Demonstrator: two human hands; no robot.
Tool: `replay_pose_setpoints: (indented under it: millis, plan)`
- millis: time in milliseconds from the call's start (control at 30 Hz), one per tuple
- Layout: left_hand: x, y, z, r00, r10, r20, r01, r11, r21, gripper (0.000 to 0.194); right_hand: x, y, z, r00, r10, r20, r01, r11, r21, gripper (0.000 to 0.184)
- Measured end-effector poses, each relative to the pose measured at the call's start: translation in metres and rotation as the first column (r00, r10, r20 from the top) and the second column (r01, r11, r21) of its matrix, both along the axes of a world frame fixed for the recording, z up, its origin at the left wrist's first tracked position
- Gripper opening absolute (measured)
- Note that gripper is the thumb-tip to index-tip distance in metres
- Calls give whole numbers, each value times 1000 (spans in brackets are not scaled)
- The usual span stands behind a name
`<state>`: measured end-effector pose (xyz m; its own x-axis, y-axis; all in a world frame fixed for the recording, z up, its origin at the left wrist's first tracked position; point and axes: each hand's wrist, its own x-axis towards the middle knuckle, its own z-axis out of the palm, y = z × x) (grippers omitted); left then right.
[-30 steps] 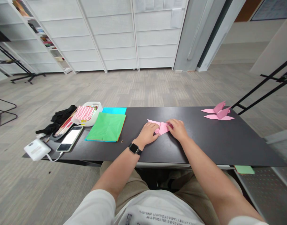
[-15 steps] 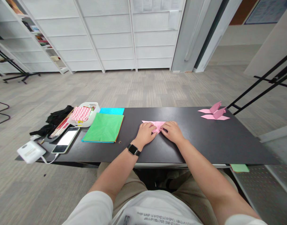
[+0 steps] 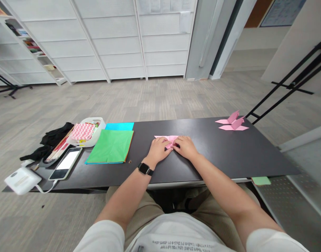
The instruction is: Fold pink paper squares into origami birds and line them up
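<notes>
A partly folded sheet of pink origami paper point(image 3: 172, 138) lies on the dark table, its long upper edge facing away from me. My left hand point(image 3: 159, 148) presses on its left part, fingers bent over it and thumb at the near edge. On the right part rests my right hand point(image 3: 186, 147), its thumb and fingers pinching the paper near the middle. The two thumbs almost meet. Both hands cover much of the sheet, so its exact folds are hidden. Two pink folded paper birds point(image 3: 232, 123) stand at the table's far right.
Left of my hands lies a stack of green paper point(image 3: 111, 146) over blue sheets point(image 3: 120, 126). Further left are a white basket point(image 3: 98, 130) with a pink zigzag-patterned item, a phone point(image 3: 65, 163), a white power bank point(image 3: 23, 180) and black cloth point(image 3: 55, 134). A small ring-like bit point(image 3: 130, 161) lies nearby.
My right hand has moved inward along the pink paper, closer to my left hand, and the paper's near part is now more covered. The whole view has shifted somewhat to the right.
</notes>
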<state>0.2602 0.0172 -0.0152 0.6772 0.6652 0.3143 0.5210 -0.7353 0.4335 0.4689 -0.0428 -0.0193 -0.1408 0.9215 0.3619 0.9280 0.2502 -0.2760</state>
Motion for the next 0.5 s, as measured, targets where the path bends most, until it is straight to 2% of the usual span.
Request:
replay_pose_setpoints:
  millis: [400,500]
  plan:
    - [0,3,0,999,9,-53,-9,1000,10,31,-2,0,2,999,46,-12,-47,998,-32,16]
    - [0,4,0,999,0,-49,0,1000,1,32,-2,-1,1,1000,10,-7,-11,999,-49,14]
